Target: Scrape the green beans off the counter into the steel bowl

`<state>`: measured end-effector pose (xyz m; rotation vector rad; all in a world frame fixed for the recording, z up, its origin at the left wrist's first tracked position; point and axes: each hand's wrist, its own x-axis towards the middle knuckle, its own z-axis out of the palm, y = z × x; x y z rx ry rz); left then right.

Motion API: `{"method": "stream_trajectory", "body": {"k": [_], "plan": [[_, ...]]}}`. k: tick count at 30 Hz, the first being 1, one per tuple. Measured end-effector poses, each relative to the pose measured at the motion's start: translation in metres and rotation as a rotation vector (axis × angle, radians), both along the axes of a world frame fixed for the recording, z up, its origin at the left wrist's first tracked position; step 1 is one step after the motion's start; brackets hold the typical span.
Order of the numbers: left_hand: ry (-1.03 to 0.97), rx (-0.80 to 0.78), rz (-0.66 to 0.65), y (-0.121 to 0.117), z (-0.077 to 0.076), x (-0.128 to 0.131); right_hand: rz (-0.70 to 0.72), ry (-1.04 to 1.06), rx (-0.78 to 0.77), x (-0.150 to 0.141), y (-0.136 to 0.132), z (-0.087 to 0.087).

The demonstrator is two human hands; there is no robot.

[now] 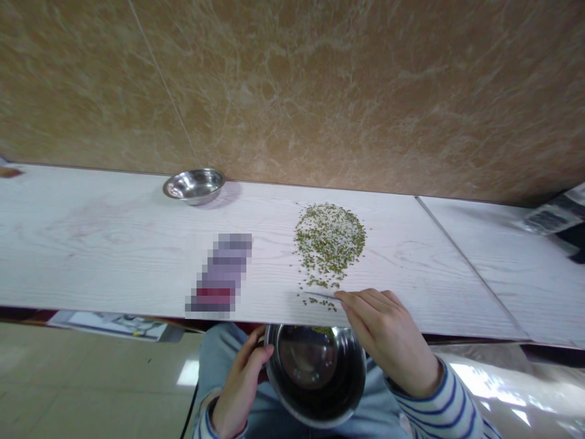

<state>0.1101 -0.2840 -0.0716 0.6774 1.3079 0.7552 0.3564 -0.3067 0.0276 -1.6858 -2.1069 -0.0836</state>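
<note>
My left hand [244,381] grips the left rim of a deep steel bowl [315,421], which is tilted just below the table's front edge. A few green beans show at the bowl's far inner side. My right hand [388,332] pinches a thin, flat strip [320,295], seen almost edge-on, so its kind is unclear. The strip lies over the tabletop, among a few loose beans near the edge. Beyond it spreads a round layer of small green beans, like mung beans, mixed with white grains like rice [329,238].
A small, shallow steel bowl [194,186] stands at the back by the marbled wall [292,91]. A blurred-out, phone-shaped thing [220,274] lies left of the beans. Clear plastic packaging [555,210] and something black are at the far right. A seam [470,265] crosses the white tabletop.
</note>
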Motion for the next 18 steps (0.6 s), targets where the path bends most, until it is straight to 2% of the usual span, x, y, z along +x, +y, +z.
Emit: {"method": "stream_trajectory", "body": {"k": [5,18], "plan": [[0.036,-0.011,0.091,-0.002,0.010,0.005,-0.018,-0.028,0.009,-0.003,0.006,-0.002],[0.026,-0.009,0.070,-0.001,0.014,0.003,-0.036,-0.089,0.031,-0.013,0.015,-0.005]]}}
